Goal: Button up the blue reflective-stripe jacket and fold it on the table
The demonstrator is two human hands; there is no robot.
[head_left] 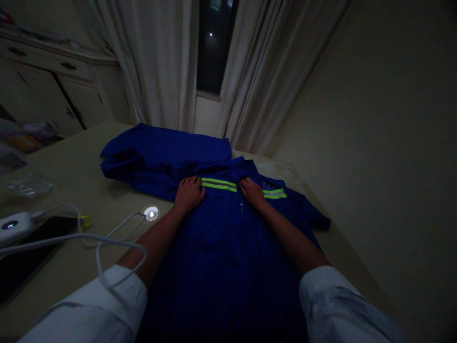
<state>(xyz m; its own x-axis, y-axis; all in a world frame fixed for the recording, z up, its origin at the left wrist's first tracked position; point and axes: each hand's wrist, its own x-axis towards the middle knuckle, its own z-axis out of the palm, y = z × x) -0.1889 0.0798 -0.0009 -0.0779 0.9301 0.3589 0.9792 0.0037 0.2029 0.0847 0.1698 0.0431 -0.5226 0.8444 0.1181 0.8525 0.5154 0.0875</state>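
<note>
A dark blue work jacket (221, 247) with yellow-green reflective stripes lies spread out before me, its near end reaching the bottom of the view. My left hand (191, 193) is on its chest, fingers curled into the cloth at the left end of a stripe (218, 184). Just across that stripe, my right hand (252, 191) has its fingers bent onto the fabric beside the front opening. A second stripe (274, 193) runs out to its right. More blue cloth (167, 147) lies beyond the left hand; whether it is a separate garment I cannot tell.
The pale bed-like surface (117, 200) holds a black phone (35, 252), a white device with a display (16, 227), a looping white cable (103, 238), a round lit item (151, 213) and clear plastic (30, 186). Curtains (160, 62), a cabinet (53, 81) and a wall (374, 143) stand around.
</note>
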